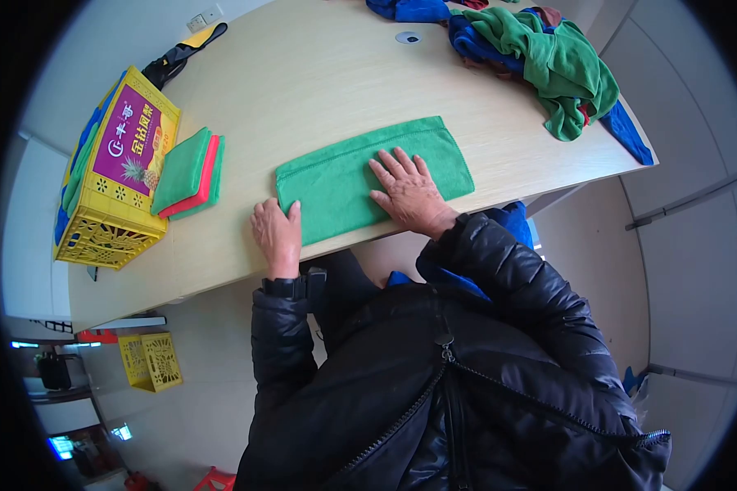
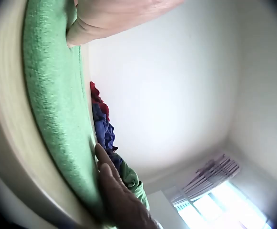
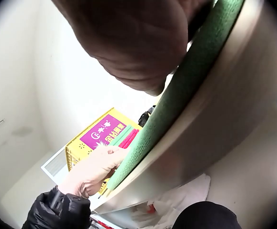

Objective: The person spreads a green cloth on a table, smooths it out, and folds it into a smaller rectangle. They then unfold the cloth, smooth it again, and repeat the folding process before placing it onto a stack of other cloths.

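Observation:
A green cloth point(image 1: 344, 182), folded into a long flat rectangle, lies along the table's near edge. My right hand point(image 1: 409, 190) rests palm down on its right half, the fingers spread and pointing away from me. At the cloth's left end is my left hand point(image 1: 277, 237). Its thumb touches the cloth's edge while the other fingers lie loosely bent beside it on the table. The left wrist view shows the cloth's thick rounded fold point(image 2: 45, 95) along the table edge. In the right wrist view, the left hand point(image 3: 93, 171) appears at the cloth's far end.
Left of the cloth, a small stack of folded green and red cloths point(image 1: 190, 176) leans near a yellow crate point(image 1: 110, 221) holding more cloths. A loose heap of green and blue cloths point(image 1: 549, 65) covers the table's far right. Another yellow crate point(image 1: 151, 360) stands on the floor.

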The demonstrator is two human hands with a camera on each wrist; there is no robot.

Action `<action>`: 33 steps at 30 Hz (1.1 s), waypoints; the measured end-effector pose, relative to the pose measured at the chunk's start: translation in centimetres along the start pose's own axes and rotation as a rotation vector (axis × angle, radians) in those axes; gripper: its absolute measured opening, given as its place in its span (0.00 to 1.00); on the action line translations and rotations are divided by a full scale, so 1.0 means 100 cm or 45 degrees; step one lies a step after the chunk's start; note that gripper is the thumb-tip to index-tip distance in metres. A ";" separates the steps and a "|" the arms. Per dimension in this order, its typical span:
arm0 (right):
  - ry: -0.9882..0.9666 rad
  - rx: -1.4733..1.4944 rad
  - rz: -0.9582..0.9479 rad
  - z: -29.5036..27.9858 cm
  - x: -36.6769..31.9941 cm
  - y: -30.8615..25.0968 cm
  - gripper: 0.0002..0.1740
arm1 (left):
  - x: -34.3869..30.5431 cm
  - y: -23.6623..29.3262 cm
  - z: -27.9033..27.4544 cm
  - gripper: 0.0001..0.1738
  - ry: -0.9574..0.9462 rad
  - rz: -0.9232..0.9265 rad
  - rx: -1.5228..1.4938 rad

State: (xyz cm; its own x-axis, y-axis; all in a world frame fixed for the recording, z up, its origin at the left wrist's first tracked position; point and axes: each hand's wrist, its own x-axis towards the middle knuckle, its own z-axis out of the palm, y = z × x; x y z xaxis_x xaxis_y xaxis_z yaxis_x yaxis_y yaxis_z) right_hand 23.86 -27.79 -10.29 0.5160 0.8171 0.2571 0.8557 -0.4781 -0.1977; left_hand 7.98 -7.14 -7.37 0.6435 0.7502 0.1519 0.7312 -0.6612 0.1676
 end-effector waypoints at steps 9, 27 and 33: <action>-0.029 -0.072 0.094 0.006 0.025 -0.005 0.36 | 0.033 -0.028 0.036 0.17 -0.315 -0.081 -1.149; 0.050 0.040 0.008 0.024 0.023 -0.055 0.32 | 0.038 0.028 -0.052 0.15 -0.620 -0.044 -2.252; 0.007 0.069 -0.087 -0.009 -0.016 -0.040 0.31 | 0.052 0.118 -0.032 0.05 -0.639 0.238 -1.912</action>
State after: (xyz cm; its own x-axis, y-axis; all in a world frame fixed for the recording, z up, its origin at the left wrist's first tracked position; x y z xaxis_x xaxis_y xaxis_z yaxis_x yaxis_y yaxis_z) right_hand 19.62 -27.46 -9.10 0.4571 0.8452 0.2768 0.8855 -0.4033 -0.2309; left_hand 19.24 -11.08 -1.45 0.9224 0.3862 0.0081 -0.0444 0.0851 0.9954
